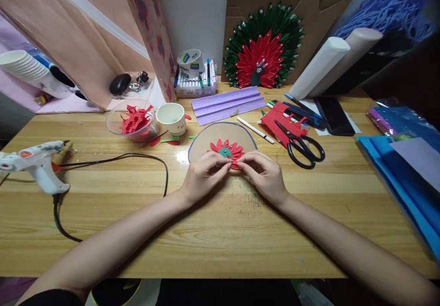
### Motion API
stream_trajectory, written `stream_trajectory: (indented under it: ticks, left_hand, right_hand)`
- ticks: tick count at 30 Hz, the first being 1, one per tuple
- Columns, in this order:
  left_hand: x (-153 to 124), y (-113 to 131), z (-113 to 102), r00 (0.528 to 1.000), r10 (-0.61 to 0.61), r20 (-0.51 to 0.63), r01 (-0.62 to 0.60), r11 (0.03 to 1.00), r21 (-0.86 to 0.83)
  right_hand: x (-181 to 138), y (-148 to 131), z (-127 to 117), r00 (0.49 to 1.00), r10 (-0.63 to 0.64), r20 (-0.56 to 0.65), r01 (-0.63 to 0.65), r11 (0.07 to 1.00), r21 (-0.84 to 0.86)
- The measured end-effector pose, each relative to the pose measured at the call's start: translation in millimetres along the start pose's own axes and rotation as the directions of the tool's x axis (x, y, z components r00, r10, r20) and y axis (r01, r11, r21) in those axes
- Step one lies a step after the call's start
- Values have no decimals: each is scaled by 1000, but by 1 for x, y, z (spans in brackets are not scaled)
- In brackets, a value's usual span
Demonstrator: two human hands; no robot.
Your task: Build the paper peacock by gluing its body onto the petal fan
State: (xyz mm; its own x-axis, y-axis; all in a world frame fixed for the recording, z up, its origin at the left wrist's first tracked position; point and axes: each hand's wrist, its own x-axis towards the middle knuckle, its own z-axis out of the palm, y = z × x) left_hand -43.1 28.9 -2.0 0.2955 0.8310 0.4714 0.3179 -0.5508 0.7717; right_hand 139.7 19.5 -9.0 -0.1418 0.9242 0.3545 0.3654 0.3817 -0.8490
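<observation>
A round brown cardboard disc (220,134) with a blue outline lies on the wooden table (220,232). Red paper petals (227,149) fan around a small green centre on it. My left hand (204,175) pinches the near edge of the petals, fingers closed. My right hand (263,173) presses the petals from the right, fingers curled onto them. The two hands nearly touch.
A hot glue gun (37,164) with black cord lies at the left. A clear bowl of red petals (134,120), a paper cup (172,118), purple crepe paper (227,104), black scissors (302,145), a phone (333,116) and blue sheets (405,173) surround the disc. A finished red-green fan (263,49) leans at the back.
</observation>
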Motion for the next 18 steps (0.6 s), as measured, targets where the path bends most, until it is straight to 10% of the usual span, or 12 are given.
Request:
stream_trajectory:
  ticks: [18]
  left_hand:
    - [-5, -1, 2, 999, -45, 14, 46, 998, -42]
  right_hand:
    - [2, -4, -2, 993, -106, 54, 109, 993, -53]
